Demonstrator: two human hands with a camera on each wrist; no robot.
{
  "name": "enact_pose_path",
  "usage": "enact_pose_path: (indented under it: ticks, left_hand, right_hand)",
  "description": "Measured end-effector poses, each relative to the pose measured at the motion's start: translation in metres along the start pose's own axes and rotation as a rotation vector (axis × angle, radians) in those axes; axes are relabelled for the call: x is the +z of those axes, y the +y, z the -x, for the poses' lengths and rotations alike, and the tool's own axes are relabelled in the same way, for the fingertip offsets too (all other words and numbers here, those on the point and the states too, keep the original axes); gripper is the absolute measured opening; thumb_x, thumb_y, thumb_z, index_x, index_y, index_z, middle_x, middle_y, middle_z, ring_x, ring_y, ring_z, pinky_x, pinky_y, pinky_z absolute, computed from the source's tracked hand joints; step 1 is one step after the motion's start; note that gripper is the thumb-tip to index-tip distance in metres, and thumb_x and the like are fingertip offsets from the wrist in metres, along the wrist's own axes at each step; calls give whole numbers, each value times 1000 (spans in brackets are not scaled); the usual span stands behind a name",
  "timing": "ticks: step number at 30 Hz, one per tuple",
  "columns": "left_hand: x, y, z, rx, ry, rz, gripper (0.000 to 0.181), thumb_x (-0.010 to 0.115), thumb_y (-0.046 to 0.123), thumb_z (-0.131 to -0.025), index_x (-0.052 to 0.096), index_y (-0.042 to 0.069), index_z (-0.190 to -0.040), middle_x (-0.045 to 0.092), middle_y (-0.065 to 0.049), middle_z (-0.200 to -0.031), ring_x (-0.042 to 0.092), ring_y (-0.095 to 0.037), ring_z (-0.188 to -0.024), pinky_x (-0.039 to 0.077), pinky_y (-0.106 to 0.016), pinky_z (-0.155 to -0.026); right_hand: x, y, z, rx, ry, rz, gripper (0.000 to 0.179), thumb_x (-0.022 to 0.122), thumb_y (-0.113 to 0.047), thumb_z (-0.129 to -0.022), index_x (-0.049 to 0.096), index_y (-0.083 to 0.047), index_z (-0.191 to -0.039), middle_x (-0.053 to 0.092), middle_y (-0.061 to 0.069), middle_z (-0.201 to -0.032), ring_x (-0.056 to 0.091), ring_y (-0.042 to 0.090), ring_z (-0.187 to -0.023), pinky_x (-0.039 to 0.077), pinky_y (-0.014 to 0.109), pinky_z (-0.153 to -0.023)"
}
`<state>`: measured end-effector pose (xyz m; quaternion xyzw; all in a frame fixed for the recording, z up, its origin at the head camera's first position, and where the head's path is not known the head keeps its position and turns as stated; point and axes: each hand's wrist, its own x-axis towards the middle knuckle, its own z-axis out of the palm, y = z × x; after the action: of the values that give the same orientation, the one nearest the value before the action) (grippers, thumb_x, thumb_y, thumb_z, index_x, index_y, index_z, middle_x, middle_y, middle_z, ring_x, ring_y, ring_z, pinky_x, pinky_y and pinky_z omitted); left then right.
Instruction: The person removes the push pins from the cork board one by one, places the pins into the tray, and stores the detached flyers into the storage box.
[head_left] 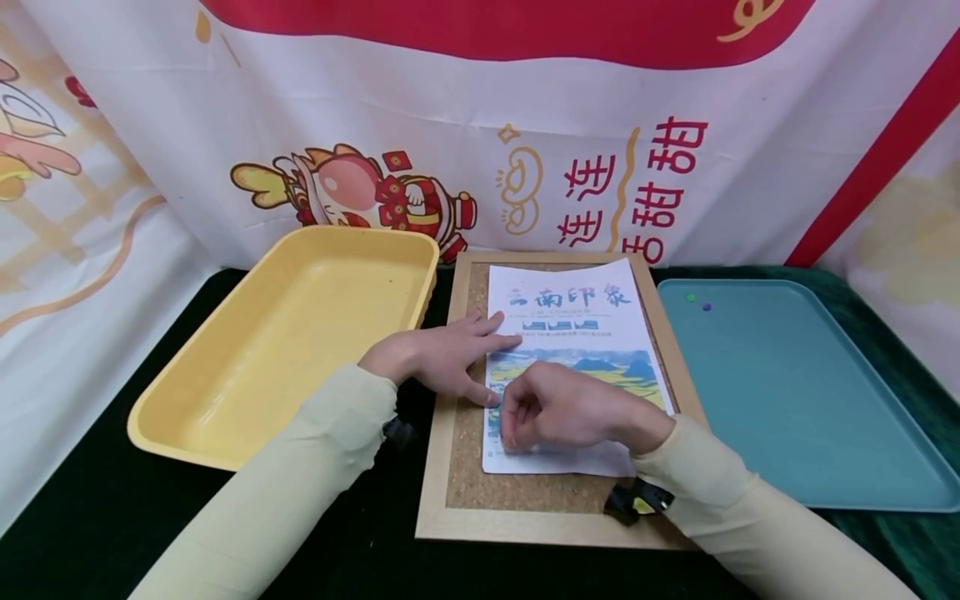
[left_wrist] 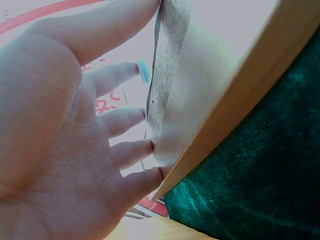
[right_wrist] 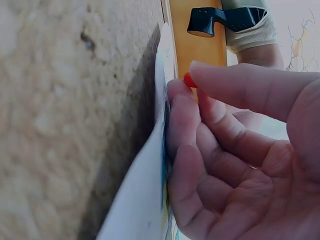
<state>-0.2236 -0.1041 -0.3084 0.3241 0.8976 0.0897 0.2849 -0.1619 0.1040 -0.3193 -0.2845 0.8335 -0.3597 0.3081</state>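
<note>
A printed poster [head_left: 618, 337] with a landscape picture lies on a wood-framed cork board [head_left: 465, 475]. Fingers spread, my left hand [head_left: 442, 360] rests along the poster's left side; the left wrist view shows its palm with the fingers extended. Low on the left part of the sheet, my right hand [head_left: 566, 408] has its fingers bent. In the right wrist view its thumb and fingertips pinch a small red pushpin [right_wrist: 189, 80] close over the paper. Only the pin's red head shows. The paper's near edge stands slightly off the cork in that view.
A yellow tray [head_left: 322, 308] stands left of the board. To the right lies a blue tray [head_left: 795, 400] with a small green piece [head_left: 691, 297] and a purple piece [head_left: 707, 307] near its far left corner. Dark green cloth [head_left: 330, 533] covers the table; a printed curtain [head_left: 450, 100] hangs behind.
</note>
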Motion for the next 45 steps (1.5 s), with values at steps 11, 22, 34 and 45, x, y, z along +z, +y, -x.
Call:
enact_pose_path:
  ticks: [11, 22, 34, 45]
  left_hand:
    - [0, 0, 1, -7, 4, 5, 88, 70, 53, -99, 25, 30, -171, -4, -6, -181, -9, -37, -167, 5, -58, -135]
    - [0, 0, 1, -12, -3, 13, 88, 71, 51, -99, 25, 31, -171, -3, -5, -181, -8, -36, -168, 6, -59, -135]
    - [1, 0, 1, 1, -6, 4, 87, 70, 53, -99, 25, 30, -171, -3, -5, -181, -7, -36, -168, 7, -59, -135]
    - [1, 1, 0, -2, -4, 6, 87, 70, 53, -100, 25, 31, -171, -3, -5, -181, -6, -35, -168, 8, -57, -135]
  right_hand:
    - [-7, -1, 0, 34, 71, -97, 6, 79, -4, -91, 78, -9, -91, 78, 0, -85, 66, 14, -72, 51, 28, -70]
    - [-16, 2, 2, -4, 118, -54, 12, 75, -1, -93, 83, -9, -97, 79, 0, -90, 69, 12, -79, 57, 30, -77]
    - [-28, 9, 5, 14, 154, -54, 11, 74, -3, -96, 83, -8, -100, 80, 3, -93, 67, 14, -80, 56, 30, -80]
    - [-41, 14, 12, 34, 212, -27, 13, 75, -7, -97, 83, -8, -108, 81, 4, -102, 69, 14, -86, 56, 31, -82]
